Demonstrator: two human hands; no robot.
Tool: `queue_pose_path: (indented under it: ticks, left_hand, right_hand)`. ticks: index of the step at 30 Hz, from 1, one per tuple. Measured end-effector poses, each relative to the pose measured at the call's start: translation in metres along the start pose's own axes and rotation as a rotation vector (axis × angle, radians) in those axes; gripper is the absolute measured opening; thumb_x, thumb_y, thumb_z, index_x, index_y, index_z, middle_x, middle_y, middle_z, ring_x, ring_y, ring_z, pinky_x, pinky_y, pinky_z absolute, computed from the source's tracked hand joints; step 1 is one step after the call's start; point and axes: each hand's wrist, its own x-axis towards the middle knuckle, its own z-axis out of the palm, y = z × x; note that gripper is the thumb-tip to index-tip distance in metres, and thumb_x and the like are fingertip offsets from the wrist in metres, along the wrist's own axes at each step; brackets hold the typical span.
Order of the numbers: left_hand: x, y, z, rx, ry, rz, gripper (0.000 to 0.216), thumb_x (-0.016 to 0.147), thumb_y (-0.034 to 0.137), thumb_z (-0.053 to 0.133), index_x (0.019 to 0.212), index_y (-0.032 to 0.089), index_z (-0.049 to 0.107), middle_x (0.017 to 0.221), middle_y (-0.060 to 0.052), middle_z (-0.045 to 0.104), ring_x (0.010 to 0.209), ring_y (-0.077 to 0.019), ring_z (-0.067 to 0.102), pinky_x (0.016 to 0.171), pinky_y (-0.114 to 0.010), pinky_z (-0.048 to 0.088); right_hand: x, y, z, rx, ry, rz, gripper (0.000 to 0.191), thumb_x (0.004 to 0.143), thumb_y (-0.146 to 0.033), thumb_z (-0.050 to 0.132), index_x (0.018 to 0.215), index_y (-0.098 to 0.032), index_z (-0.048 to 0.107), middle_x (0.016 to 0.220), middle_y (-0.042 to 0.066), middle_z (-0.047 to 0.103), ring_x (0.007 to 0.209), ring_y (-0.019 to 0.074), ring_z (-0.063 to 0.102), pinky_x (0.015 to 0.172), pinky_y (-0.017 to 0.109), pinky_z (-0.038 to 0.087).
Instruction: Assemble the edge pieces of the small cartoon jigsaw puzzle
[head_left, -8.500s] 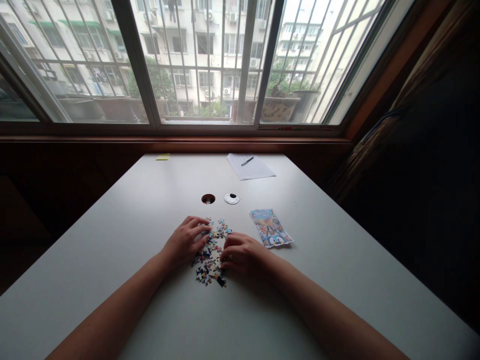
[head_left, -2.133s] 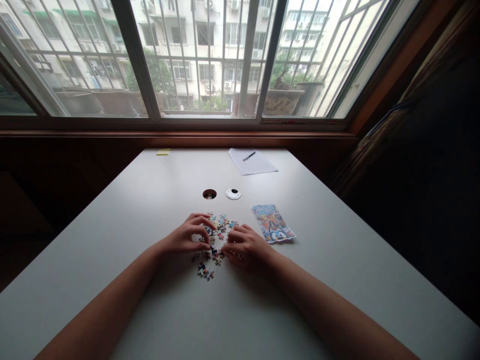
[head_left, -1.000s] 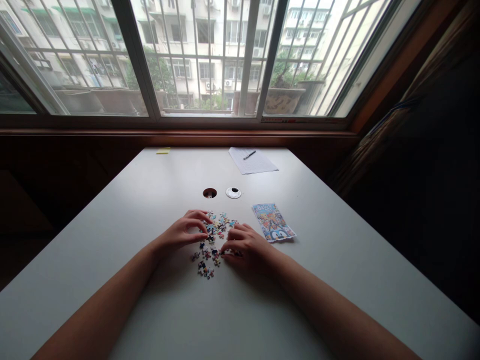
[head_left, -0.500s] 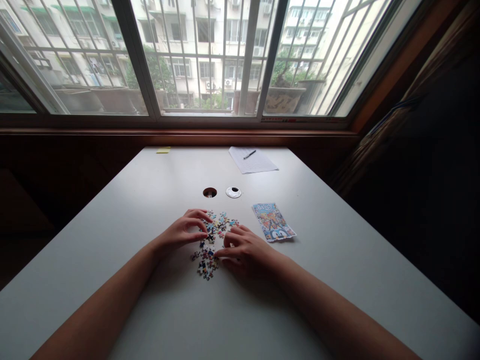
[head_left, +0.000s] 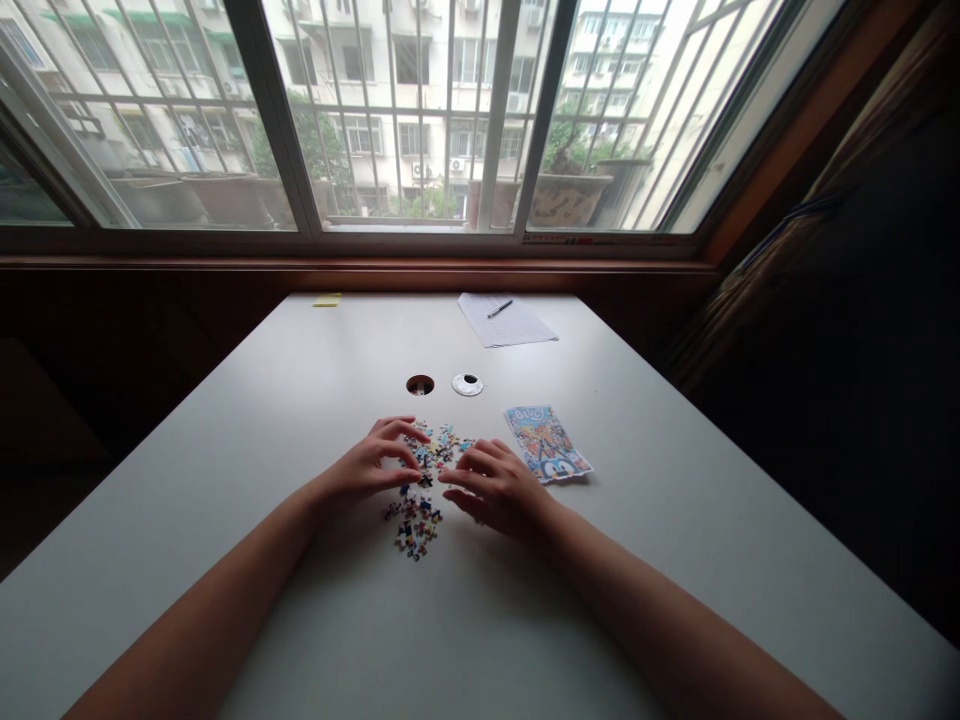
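A small heap of colourful jigsaw pieces (head_left: 417, 520) lies on the white table (head_left: 300, 400) in front of me. My left hand (head_left: 367, 468) rests at the heap's left side, fingers curved and apart, with fingertips and thumb touching the pieces. My right hand (head_left: 496, 488) lies at the heap's right side. Its fingers are stretched out and spread towards the left, just over the pieces. I see no piece held in either hand. A printed puzzle picture card (head_left: 547, 443) lies flat just right of my right hand.
Beyond the heap are a round cable hole (head_left: 420, 384) and its white cap (head_left: 467, 384). A sheet of paper (head_left: 517, 328) with a pen (head_left: 498, 309) lies at the far edge, with a yellow note (head_left: 326, 300) to its left. A barred window (head_left: 420, 120) runs behind.
My right hand has uncurled from the near pieces and moved slightly up, fingers now spread. My left hand has stayed at the heap, its fingers opening a little.
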Motion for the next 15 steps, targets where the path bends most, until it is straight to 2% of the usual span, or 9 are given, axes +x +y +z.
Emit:
queue_pose_path:
  ticks: [3,15]
  left_hand:
    - [0.0011,0.0019,0.0039,0.020,-0.003,-0.005,0.014,0.087,0.041,0.073,0.087,0.028,0.078,0.134,-0.005,0.061,0.145,-0.0309,0.029,0.118,-0.051,0.026]
    - [0.0034,0.0063,0.0100,0.032,-0.023,-0.014,0.015,0.086,0.041,0.074,0.085,0.027,0.078,0.141,-0.004,0.056,0.148,-0.0330,0.023,0.120,-0.055,0.022]
  right_hand:
    - [0.0014,-0.0021,-0.0004,-0.014,-0.001,0.012,0.021,0.098,-0.035,0.060,0.115,-0.023,0.067,0.093,0.005,0.066,0.085,0.0193,0.054,0.078,0.034,0.038]
    - [0.0029,-0.0062,0.0003,-0.042,-0.029,-0.007,0.011,0.100,-0.027,0.056,0.101,-0.023,0.067,0.088,0.003,0.066,0.085,0.0172,0.055,0.078,0.034,0.036]
